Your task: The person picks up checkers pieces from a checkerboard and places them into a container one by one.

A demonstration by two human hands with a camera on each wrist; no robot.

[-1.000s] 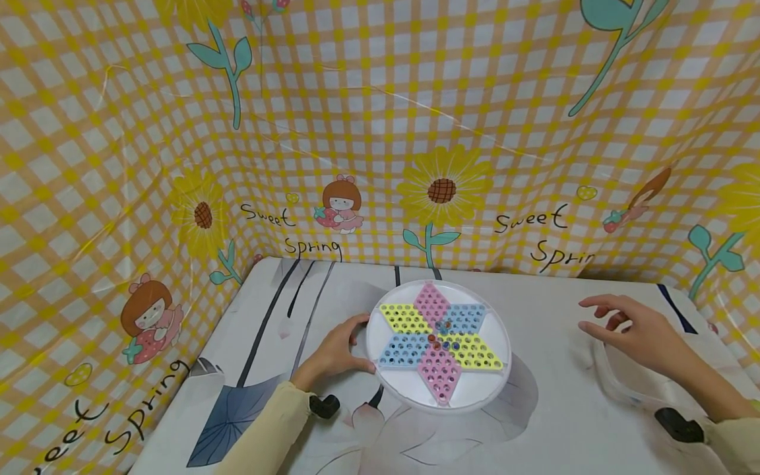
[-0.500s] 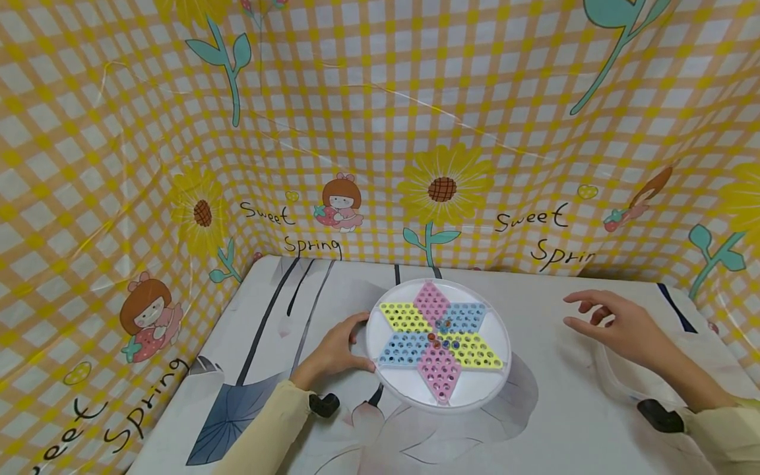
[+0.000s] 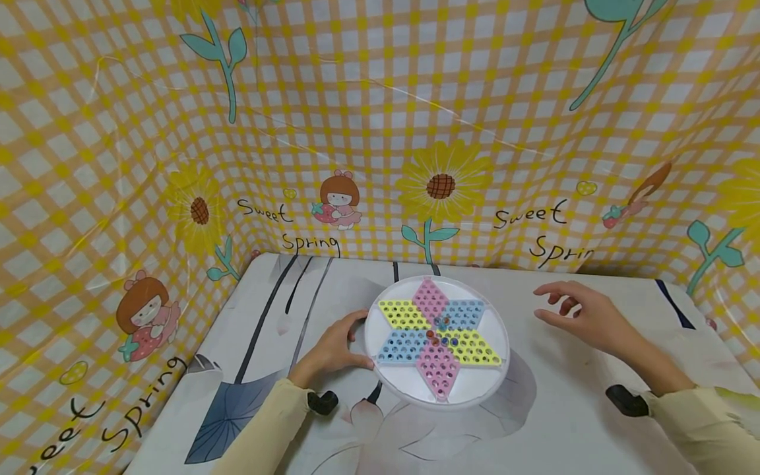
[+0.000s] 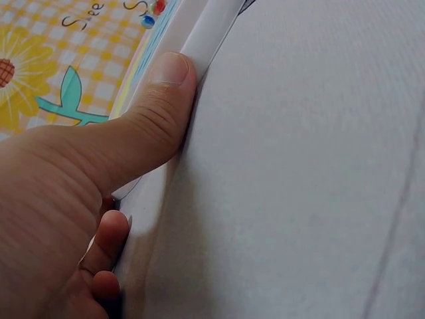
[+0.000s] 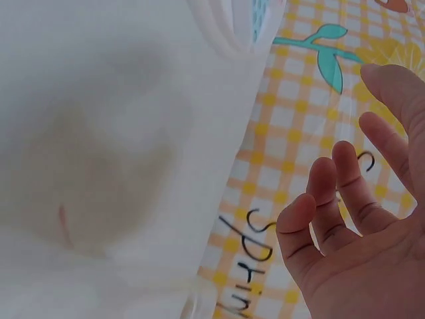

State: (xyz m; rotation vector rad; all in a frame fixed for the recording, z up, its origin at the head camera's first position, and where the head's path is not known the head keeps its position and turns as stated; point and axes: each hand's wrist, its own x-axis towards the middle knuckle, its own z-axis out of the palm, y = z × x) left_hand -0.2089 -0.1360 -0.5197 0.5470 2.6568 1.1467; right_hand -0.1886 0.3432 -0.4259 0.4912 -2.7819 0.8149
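Note:
A round white Chinese checkers board (image 3: 481, 381) stands on the table in the head view, with a pink, blue and yellow star of holes. Several red and blue marbles (image 3: 445, 342) sit near the star's centre. My left hand (image 3: 332, 346) holds the board's left rim. In the left wrist view its thumb (image 4: 159, 109) presses along the rim, with other fingers curled lower down and partly hidden. To the right of the board, my right hand (image 3: 584, 316) hovers over the table, fingers loosely bent. Nothing shows between its fingers in the right wrist view.
A clear plastic edge (image 5: 199, 299) shows at the bottom of the right wrist view. The white patterned tablecloth (image 3: 558, 429) surrounds the board. Behind and to the left hangs a yellow checked curtain (image 3: 380, 132).
My right hand has moved left towards the board, away from the clear plastic container at the right. The left hand stays on the rim, and the marbles look the same.

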